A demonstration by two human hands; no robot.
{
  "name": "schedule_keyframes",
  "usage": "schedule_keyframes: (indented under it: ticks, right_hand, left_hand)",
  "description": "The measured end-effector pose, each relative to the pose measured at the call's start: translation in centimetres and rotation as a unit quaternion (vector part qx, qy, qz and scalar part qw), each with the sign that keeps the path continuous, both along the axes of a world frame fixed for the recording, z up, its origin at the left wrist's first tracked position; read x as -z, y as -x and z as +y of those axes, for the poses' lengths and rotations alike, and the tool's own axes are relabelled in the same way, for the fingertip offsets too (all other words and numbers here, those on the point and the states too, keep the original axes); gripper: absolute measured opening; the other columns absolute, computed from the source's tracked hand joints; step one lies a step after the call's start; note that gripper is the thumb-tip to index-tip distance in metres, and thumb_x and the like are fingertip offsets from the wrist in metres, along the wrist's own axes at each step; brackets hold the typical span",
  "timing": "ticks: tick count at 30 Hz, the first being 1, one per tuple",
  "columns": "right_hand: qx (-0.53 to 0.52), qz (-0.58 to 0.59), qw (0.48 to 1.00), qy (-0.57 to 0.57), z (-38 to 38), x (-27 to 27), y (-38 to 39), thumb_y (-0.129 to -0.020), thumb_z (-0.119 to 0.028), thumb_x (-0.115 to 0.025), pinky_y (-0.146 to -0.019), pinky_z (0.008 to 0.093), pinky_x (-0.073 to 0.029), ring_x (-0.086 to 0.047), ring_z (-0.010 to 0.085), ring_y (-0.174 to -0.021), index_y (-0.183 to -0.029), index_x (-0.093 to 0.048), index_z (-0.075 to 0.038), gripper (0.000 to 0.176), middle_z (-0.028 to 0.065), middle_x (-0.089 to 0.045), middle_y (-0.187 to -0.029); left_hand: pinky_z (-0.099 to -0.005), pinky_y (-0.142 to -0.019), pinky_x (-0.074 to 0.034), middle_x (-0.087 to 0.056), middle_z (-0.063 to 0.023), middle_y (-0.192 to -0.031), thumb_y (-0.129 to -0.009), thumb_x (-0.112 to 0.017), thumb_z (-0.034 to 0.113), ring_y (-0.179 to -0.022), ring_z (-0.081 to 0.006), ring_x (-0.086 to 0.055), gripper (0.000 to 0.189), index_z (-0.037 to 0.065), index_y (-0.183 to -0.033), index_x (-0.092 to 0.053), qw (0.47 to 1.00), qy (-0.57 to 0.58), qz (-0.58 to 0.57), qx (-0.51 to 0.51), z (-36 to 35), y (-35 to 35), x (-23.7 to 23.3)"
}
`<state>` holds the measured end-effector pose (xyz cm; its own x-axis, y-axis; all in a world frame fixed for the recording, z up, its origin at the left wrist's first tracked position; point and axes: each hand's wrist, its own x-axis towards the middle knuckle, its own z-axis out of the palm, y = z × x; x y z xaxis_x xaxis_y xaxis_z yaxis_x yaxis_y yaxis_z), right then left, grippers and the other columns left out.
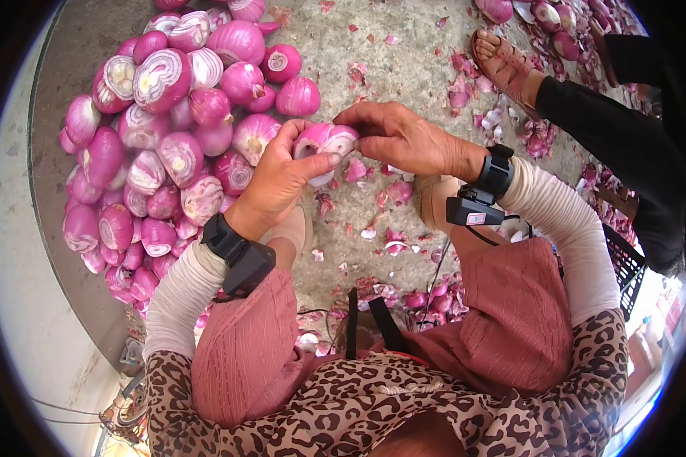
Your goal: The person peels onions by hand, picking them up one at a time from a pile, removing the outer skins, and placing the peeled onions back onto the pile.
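Note:
A purple-red onion (335, 137) with a pale cut face is held up in front of me, above the floor between my knees. My left hand (282, 171) is closed round its left side, the thumb lying across the front. At the onion's right edge, my right hand (404, 141) has its fingers bent and pinched against the surface; what lies between the fingertips is partly hidden. Just left of my hands rises a big pile of peeled onions (160, 167), several showing ringed cut faces.
Onion skins (396, 192) litter the concrete floor (411, 53). Another person's sandalled foot (503, 65) and dark trouser leg (594, 126) are at the right. More onions (556, 19) lie at the top right. A black plastic crate (623, 270) stands by my right elbow.

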<state>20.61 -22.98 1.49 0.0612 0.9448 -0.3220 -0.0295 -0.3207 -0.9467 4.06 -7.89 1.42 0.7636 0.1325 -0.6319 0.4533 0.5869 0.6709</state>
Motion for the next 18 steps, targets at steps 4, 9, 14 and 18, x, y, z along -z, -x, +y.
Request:
schedule_keyframes:
  ticks: [4, 9, 14, 18]
  right_hand:
    - [-0.004, -0.003, 1.000, -0.002, 0.0, 0.7, 0.2, -0.085, -0.005, -0.051, -0.087, 0.0288, -0.046, -0.056, 0.0142, -0.099, -0.123, -0.050, 0.001, 0.038, 0.0098, -0.060, -0.108]
    - [0.038, 0.104, 0.994, -0.001, -0.2, 1.2, 0.4, -0.085, -0.004, -0.051, -0.089, 0.0288, -0.045, -0.055, 0.0140, -0.101, -0.122, -0.050, 0.001, 0.037, 0.0086, -0.060, -0.108]
    - [0.031, 0.055, 0.998, 0.014, 0.0, 0.9, 0.6, -0.083, -0.002, -0.051, -0.089, 0.0286, -0.044, -0.055, 0.0141, -0.101, -0.120, -0.049, 0.001, 0.037, 0.0085, -0.059, -0.108]
    - [0.046, 0.069, 0.996, 0.006, 0.0, 1.3, 0.9, -0.081, -0.001, -0.049, -0.085, 0.0289, -0.045, -0.055, 0.0143, -0.098, -0.119, -0.049, 0.000, 0.038, 0.0087, -0.059, -0.105]
  left_hand:
    - [-0.0320, -0.092, -0.046, -0.056, -0.0059, -0.110, -0.079, -0.069, 0.003, -0.103, -0.0158, -0.056, 0.051, 0.005, -0.122, -0.041, 1.000, 0.025, -0.005, -0.011, 0.1, 0.2, -0.1]
    - [-0.0319, -0.092, -0.045, -0.055, -0.0059, -0.110, -0.079, -0.069, 0.002, -0.103, -0.0158, -0.056, 0.051, 0.005, -0.122, -0.041, 0.999, 0.033, -0.004, -0.014, 0.0, 0.0, 0.0]
    - [-0.0308, -0.091, -0.045, -0.055, -0.0053, -0.109, -0.078, -0.069, 0.000, -0.101, -0.0154, -0.056, 0.051, 0.005, -0.121, -0.042, 1.000, 0.019, 0.003, -0.010, -0.1, 0.0, 0.1]
    - [-0.0288, -0.085, -0.047, -0.055, -0.0057, -0.105, -0.076, -0.069, 0.001, -0.097, -0.0145, -0.057, 0.049, 0.004, -0.117, -0.043, 1.000, -0.012, 0.005, -0.007, -0.3, 0.0, 0.4]
